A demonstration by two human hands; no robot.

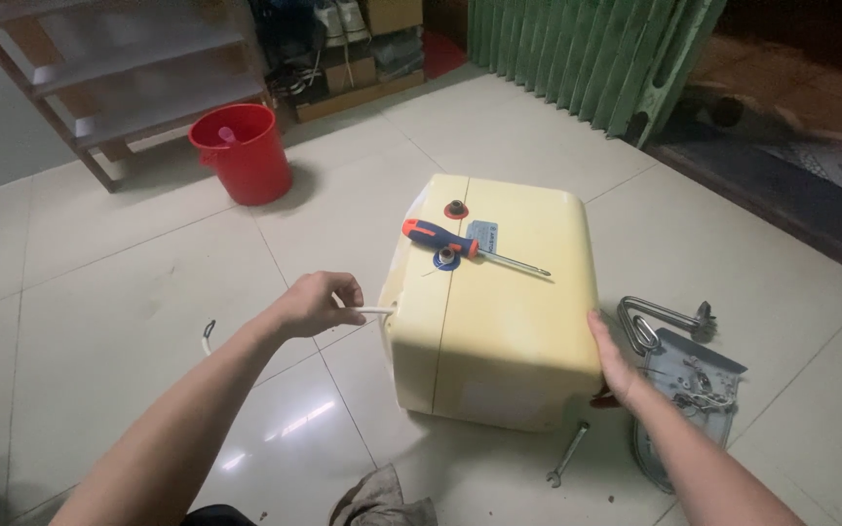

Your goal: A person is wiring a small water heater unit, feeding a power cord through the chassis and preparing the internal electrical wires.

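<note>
Crumpled grey rag [382, 499] at the bottom edge, closest to the lens, on the glossy white tiled floor [119, 321]. Just beyond, cream-yellow boxy water-heater tank [494, 312] lying on its side on the tiles, between both forearms. Left hand [316, 304] pinched shut around a thin white cord [374, 311] coming out of the tank's left face; grip clenched on that cord. Right hand [611, 358] flat against the tank's right side, fingers spread, pressing and steadying rather than grasping anything.

Judging by the layout, partly dismantled already: grey metal flange plate [689, 390] with a looped heating element [660, 319] lying loose on the floor just right of the tank, apart from it. Small open-ended spanner [567, 455] on the tiles near the tank's front corner. Orange-and-blue screwdriver [470, 246] resting on top of the tank, beside two round pipe ports [456, 207]. Cord apparently attached to the body, so probably that part left to free; hard to tell what else remains inside.

Farther back: red plastic bucket [243, 151] standing upright, well apart from the tank, near the foot of a wooden staircase [109, 68]. Green folding metal gate [587, 54] across the doorway at upper right, patterned mat [830, 166] beyond it. Cardboard boxes and clutter [353, 49] stacked against the back wall. Short dark cable end [208, 331] lying on the tiles to the left. Dim, warm lighting, reflections on the floor.
</note>
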